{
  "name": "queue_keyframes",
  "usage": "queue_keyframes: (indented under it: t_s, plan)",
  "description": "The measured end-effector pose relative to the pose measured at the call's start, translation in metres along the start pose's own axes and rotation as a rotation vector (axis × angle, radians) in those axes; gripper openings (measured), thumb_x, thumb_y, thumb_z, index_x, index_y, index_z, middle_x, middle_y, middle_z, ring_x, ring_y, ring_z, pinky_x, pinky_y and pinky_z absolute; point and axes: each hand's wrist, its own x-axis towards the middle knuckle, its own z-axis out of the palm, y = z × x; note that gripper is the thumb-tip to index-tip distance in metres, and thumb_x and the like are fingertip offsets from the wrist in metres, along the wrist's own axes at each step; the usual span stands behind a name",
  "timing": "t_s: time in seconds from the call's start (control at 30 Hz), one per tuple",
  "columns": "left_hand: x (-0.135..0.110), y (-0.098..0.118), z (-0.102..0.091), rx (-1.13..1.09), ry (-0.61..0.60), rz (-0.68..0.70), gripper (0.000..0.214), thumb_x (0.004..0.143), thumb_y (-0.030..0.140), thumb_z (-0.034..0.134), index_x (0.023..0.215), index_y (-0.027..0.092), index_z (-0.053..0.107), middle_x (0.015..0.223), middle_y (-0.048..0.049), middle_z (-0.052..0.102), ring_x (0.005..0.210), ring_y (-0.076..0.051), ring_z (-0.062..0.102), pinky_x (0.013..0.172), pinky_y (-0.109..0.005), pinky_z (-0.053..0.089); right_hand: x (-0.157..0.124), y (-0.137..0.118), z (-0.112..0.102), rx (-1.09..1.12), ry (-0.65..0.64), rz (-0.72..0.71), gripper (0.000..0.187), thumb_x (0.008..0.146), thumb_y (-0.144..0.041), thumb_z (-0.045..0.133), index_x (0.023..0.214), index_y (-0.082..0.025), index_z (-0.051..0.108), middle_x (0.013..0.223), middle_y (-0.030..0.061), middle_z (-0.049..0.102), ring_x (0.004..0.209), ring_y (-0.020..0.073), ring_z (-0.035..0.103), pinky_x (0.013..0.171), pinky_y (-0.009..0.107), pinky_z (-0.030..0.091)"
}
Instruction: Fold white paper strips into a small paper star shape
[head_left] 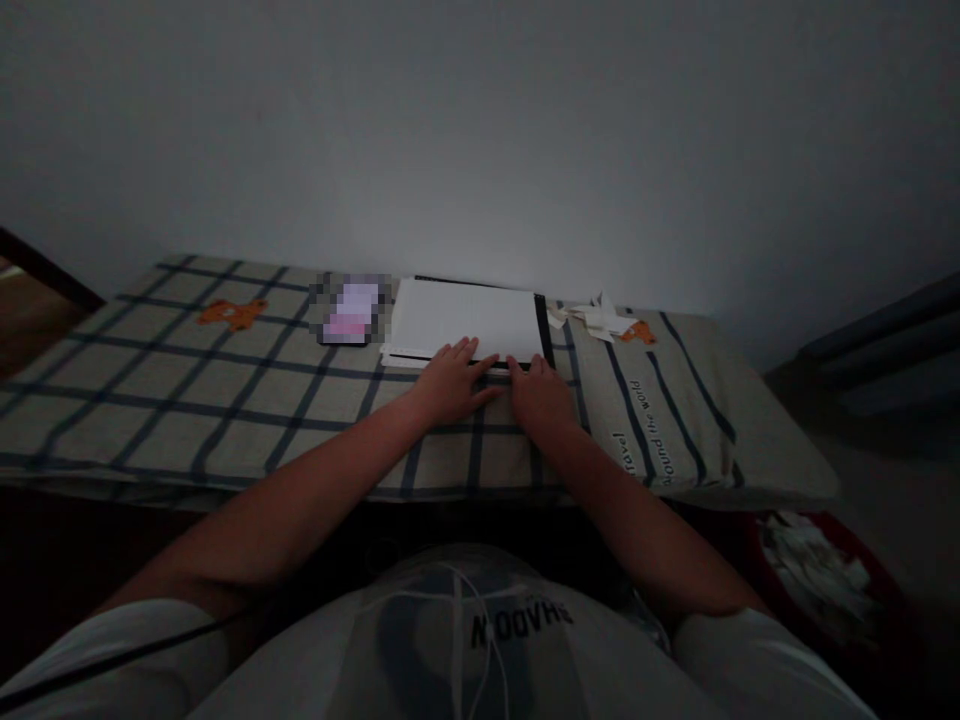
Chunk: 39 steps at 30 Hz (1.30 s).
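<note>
A stack of white paper sheets (469,318) lies on a dark board on a checked cloth surface (187,380), close to the wall. My left hand (450,380) rests flat with its fingers stretched onto the near edge of the paper. My right hand (538,392) lies beside it, fingers pointing at the same near edge and touching it. Neither hand holds anything.
A blurred pink and white object (351,308) sits left of the paper. Small folded white paper pieces (600,318) lie to its right. A red basket (817,570) with white scraps stands on the floor at lower right. The wall rises just behind.
</note>
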Motion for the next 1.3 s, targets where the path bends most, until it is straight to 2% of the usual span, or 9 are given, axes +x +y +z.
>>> queue_keyframes:
  t_s: [0.17,0.3,0.43,0.67,0.9,1.1,1.3]
  plan:
    - [0.001,-0.002,0.001,0.012,0.013,0.019,0.069,0.091,0.069,0.033,0.148,0.029,0.04,0.156,-0.0106,0.033,0.142,-0.033,0.031,0.113,-0.046,0.026,0.001,0.002,0.004,0.055,0.048,-0.008,0.046,0.097,-0.022,0.042,0.141,-0.016,0.05,0.136,0.0247,0.051,0.126,0.0337,0.049,0.101,0.047,0.04]
    - [0.002,-0.005,0.002,0.026,0.03,0.035,0.071,0.089,0.072,0.034,0.147,0.031,0.041,0.154,-0.0095,0.036,0.14,-0.033,0.035,0.112,-0.045,0.027,0.006,0.005,0.009,0.096,0.094,-0.129,0.046,0.095,-0.017,0.041,0.14,-0.011,0.05,0.145,0.0213,0.045,0.135,0.0327,0.04,0.109,0.048,0.035]
    - [0.002,-0.007,0.003,0.031,0.046,0.05,0.071,0.089,0.072,0.034,0.147,0.031,0.041,0.153,-0.011,0.038,0.138,-0.033,0.038,0.111,-0.045,0.028,0.008,0.006,0.015,0.14,0.072,-0.198,0.047,0.095,-0.015,0.042,0.141,-0.013,0.048,0.145,0.0172,0.048,0.136,0.0289,0.042,0.107,0.045,0.04]
    - [0.001,-0.007,0.003,0.03,0.065,0.025,0.066,0.093,0.067,0.03,0.145,0.029,0.044,0.151,-0.0108,0.041,0.137,-0.03,0.04,0.109,-0.043,0.032,0.008,0.004,0.016,0.083,0.071,-0.17,0.045,0.096,-0.017,0.039,0.139,-0.006,0.05,0.144,0.0188,0.05,0.133,0.03,0.046,0.108,0.043,0.038]
    - [0.0,-0.01,0.008,0.019,0.065,0.038,0.069,0.095,0.063,0.031,0.148,0.02,0.041,0.154,-0.0149,0.037,0.141,-0.03,0.035,0.114,-0.042,0.027,0.006,0.003,0.012,0.03,0.074,-0.133,0.045,0.097,-0.018,0.035,0.137,-0.007,0.052,0.143,0.0207,0.05,0.132,0.0293,0.047,0.109,0.043,0.035]
    - [-0.002,-0.011,0.012,-0.005,0.043,0.035,0.072,0.096,0.063,0.029,0.149,0.014,0.037,0.158,-0.0156,0.026,0.147,-0.027,0.022,0.118,-0.042,0.02,0.006,0.003,0.011,0.026,0.07,-0.124,0.045,0.097,-0.018,0.036,0.137,-0.007,0.053,0.142,0.0212,0.051,0.13,0.0284,0.049,0.108,0.041,0.034]
    - [-0.002,-0.009,0.008,0.003,0.004,0.01,0.075,0.095,0.065,0.027,0.151,0.016,0.032,0.159,-0.0152,0.024,0.148,-0.028,0.018,0.118,-0.046,0.018,0.007,0.006,0.014,0.049,0.1,-0.123,0.044,0.097,-0.022,0.034,0.134,-0.01,0.056,0.14,0.019,0.054,0.127,0.0267,0.052,0.104,0.039,0.039]
